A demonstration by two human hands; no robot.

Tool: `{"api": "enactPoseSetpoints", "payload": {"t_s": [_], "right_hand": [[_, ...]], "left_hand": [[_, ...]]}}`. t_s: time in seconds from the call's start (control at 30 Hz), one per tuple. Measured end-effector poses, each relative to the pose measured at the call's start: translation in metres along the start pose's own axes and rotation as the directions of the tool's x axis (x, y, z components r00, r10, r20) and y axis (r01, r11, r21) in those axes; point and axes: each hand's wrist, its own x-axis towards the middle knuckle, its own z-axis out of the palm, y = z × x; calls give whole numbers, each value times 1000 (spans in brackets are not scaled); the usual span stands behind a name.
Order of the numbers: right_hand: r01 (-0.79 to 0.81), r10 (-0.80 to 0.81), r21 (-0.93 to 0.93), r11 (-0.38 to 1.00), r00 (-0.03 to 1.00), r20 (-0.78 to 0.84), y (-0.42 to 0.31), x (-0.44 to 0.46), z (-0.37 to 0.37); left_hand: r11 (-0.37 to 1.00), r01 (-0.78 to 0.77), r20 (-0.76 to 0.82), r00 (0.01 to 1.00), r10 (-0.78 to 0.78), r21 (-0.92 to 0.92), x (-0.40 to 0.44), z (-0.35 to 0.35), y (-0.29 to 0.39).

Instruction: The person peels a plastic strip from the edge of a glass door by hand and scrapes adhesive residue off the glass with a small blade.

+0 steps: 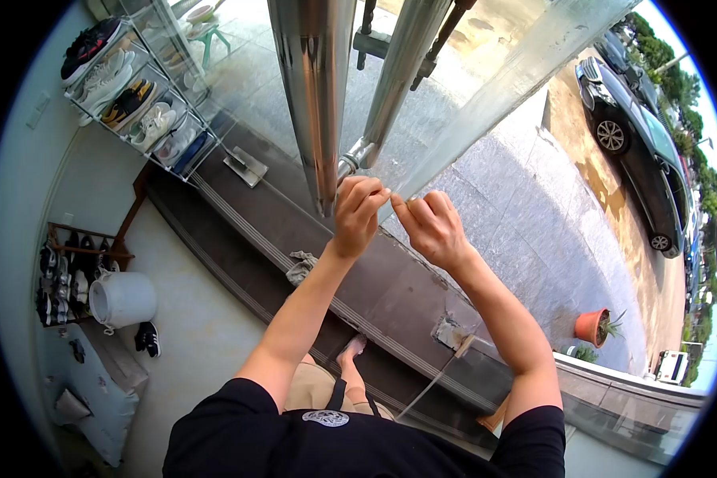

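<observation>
Nearest: black T-shirt, both arms stretched forward. Left hand and right hand both mostly curled, fingertips drawn in as if pinching, nearly meeting. Anything between them is too small to make out; can't tell if they have hold of something. If so, probably tiny and light, a fingertip hold only.

Just past the left hand: polished tubular door handle, upright, carried on a round metal standoff. Left hand is right by its lower part; contact unclear. Handle looks rigid, hard, smooth, likely slippery to damp skin; best wrapped with the full palm mid-tube. Glass door behind the fingertips likely heavy, stiff, brittle along the edge; better moved by the handle, fingers kept off the edge.

Lower, past the hands: crumpled grey cloth on the brown steps, soft, light, grab anywhere. Flat trowel-like tool further up, probably stiff. Shoe rack at left.

Outside, beyond the glass: potted plant on grey paving, then dark car.
</observation>
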Motion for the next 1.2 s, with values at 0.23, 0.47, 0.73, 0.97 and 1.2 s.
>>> {"api": "enactPoseSetpoints", "payload": {"t_s": [0.23,0.47,0.73,0.97,1.2], "right_hand": [[-24,24,-15,1000,1000,-2,-6,-9,7],[-79,79,-43,996,997,-18,-15,-14,15],[-31,25,-150,988,999,-44,-11,-18,22],[-10,-28,-184,983,979,-203,-7,-23,37],[157,-233,-300,941,943,-238,1,-18,31]], "left_hand": [[999,-26,41,999,27,-22,-8,-1,-8],[998,-21,72,997,25,-64,-14,-1,-14],[995,-79,20,997,81,-62,-14,3,-17],[982,-173,18,984,175,-75,-11,3,-24],[916,-399,-124,912,390,-49,-6,18,-43]]}}
